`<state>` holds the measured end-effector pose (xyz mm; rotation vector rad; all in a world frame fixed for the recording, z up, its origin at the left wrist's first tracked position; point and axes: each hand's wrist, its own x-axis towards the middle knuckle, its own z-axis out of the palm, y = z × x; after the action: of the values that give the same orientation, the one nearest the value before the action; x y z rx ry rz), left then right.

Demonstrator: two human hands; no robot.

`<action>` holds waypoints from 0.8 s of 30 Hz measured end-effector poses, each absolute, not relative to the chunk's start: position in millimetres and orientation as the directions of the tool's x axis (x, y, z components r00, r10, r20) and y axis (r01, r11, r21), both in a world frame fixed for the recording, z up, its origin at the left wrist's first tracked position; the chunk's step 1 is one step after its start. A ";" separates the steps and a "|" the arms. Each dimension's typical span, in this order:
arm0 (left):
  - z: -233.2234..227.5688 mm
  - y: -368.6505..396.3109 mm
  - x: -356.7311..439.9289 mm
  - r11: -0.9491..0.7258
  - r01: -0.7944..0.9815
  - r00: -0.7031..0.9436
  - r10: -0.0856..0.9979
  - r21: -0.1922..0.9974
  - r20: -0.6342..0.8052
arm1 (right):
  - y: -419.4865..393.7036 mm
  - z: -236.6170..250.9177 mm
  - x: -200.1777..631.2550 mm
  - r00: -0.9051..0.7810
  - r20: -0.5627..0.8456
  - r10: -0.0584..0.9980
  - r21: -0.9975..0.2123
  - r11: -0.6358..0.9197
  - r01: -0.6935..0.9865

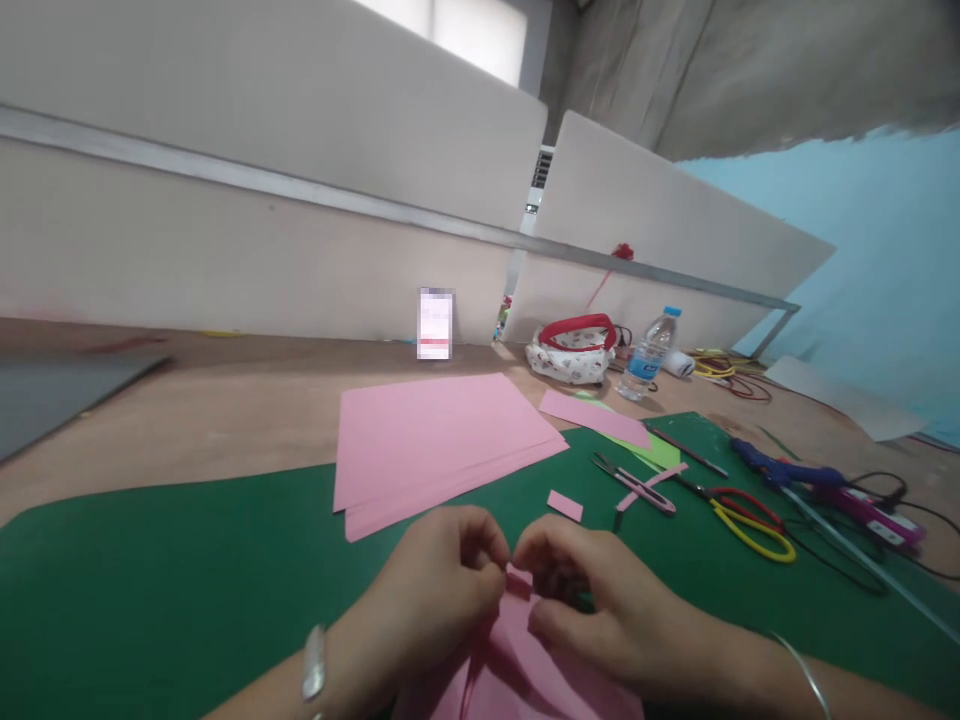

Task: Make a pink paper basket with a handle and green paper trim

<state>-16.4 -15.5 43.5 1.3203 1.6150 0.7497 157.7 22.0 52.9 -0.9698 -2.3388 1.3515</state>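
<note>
A folded piece of pink paper (525,670) stands at the bottom middle, over the green cutting mat (187,580). My left hand (442,580) pinches its top edge from the left, thumb and forefinger together. From the other side my right hand (600,590) grips the same paper near a small folded tab (519,580), fingers curled around it. Part of the right fingers is in shadow, and the paper's lower end runs out of the picture. Just beyond the hands lies a small pink paper strip (565,505).
Pink sheets (442,440) are stacked ahead. To the right lie thread snips (637,484), scissors (750,520) with red and yellow handles, and a blue glue gun (784,468) with its cord. A water bottle (649,355), a pouch (571,350) and a phone (435,325) stand farther back.
</note>
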 end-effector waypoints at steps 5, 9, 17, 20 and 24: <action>38.1 -14.8 -16.1 0.239 0.426 -0.033 0.968 0.872 -0.249 | 21.4 51.3 158.3 -0.752 -0.069 0.656 -0.850 0.356 0.389; 40.5 -15.1 -15.9 0.222 0.428 -0.053 0.974 0.876 -0.221 | 20.1 53.2 159.0 -0.754 -0.079 0.652 -0.854 0.346 0.388; 47.4 -20.8 -13.2 0.157 0.438 -0.023 0.986 0.885 -0.163 | 22.4 56.6 156.9 -0.706 -0.050 0.707 -0.901 0.273 0.338; 50.0 -23.0 -11.1 0.129 0.448 -0.019 0.991 0.885 -0.135 | 23.5 53.7 156.0 -0.667 -0.103 0.738 -0.922 0.180 0.342; 51.9 -25.4 -7.8 0.089 0.479 -0.050 0.996 0.873 -0.074 | 22.4 53.4 156.3 -0.654 -0.111 0.748 -0.928 0.158 0.339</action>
<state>-7.8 -25.4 51.9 1.4842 1.6303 0.8861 156.3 22.4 53.4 -1.0361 -2.0671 1.4985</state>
